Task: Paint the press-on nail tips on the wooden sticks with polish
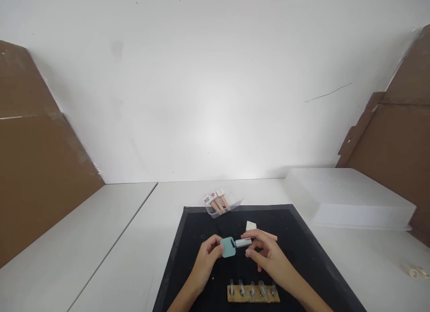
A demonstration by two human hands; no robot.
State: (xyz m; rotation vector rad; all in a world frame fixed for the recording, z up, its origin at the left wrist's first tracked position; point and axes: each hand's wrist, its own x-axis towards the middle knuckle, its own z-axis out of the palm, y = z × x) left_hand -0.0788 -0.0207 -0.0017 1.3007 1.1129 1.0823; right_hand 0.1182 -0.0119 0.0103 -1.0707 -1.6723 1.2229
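Holding a teal key [231, 246] level above the black mat [188, 267], the left hand [206, 258] pinches its square plastic head while the right hand [265, 253] grasps the silver blade at 3 o'clock, likely steadying both ends. A wooden rack [253, 294] lies at 6 o'clock, brushes [217, 202] at 12.

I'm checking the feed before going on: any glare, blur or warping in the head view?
Head view: a bright glare patch on the white wall; edges of the cardboard panels bow outward, a wide-angle warp; left hand and right hand with the teal-headed piece look soft and small over the black mat.
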